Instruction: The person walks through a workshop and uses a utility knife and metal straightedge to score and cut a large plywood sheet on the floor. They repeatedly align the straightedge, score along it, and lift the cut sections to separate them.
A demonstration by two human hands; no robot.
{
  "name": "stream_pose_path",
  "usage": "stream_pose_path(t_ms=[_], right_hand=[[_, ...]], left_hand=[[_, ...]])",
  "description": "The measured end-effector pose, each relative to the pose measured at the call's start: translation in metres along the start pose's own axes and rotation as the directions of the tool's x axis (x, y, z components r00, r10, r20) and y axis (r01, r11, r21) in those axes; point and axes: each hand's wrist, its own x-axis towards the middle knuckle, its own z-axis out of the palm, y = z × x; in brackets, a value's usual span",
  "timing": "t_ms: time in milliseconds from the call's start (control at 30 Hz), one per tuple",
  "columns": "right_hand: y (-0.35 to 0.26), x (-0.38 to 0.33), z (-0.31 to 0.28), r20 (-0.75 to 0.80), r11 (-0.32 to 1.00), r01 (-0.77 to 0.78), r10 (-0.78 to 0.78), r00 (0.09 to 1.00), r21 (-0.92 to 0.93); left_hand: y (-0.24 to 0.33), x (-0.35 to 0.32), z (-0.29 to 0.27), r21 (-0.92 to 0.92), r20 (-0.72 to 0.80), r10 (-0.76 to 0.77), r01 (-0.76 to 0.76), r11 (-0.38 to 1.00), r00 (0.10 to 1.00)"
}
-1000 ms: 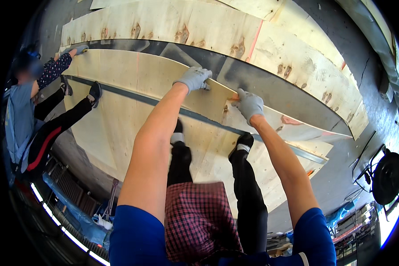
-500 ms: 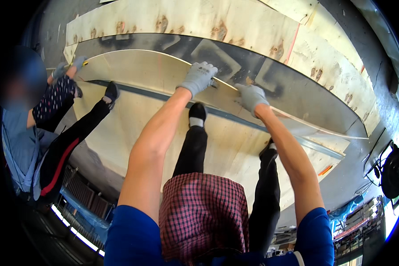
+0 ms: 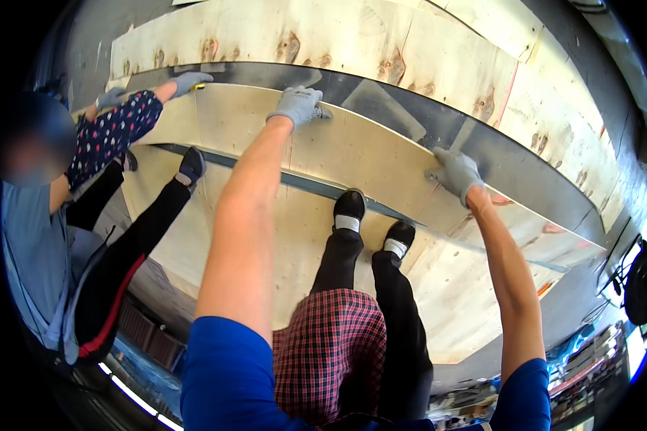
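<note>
The two hands now stand much wider apart on the thin wooden board [image 3: 352, 154]: the left hand [image 3: 295, 106] has moved left along its top edge, away from the right hand [image 3: 456, 172]. That edge, wavy a second ago, now runs in a smoother arc. The left shoe [image 3: 349, 207] and right shoe [image 3: 400, 235] have come close together. The co-worker's leading hand [image 3: 191, 81] has moved farther in from the board's left end, the patterned sleeve [image 3: 122, 136] following.

No word, number or sign could be read. Faint marks [image 3: 303, 93] showed on the gloved left hand [image 3: 295, 106], too small to make out.
</note>
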Motion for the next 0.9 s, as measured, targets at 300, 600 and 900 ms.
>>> stream_pose_path(t_ms=[300,600,900], right_hand=[[-0.048,-0.070,0.005,-0.014,0.983,-0.127,0.126,0.992,-0.134],[-0.054,0.106,-0.020,0.125,0.991,-0.109,0.099,0.987,0.077],[-0.106,0.136,0.030,-0.001,1.000,0.004,-0.004,1.000,-0.008]], left_hand=[[0.001,-0.058,-0.023,-0.059,-0.290,0.085,-0.106,0.993,0.953],[-0.013,0.018,-0.014,-0.052,-0.025,0.022,-0.023,0.998,0.999],[-0.012,0.007,0.003,-0.003,0.001,0.059,-0.059,0.998,0.998]])
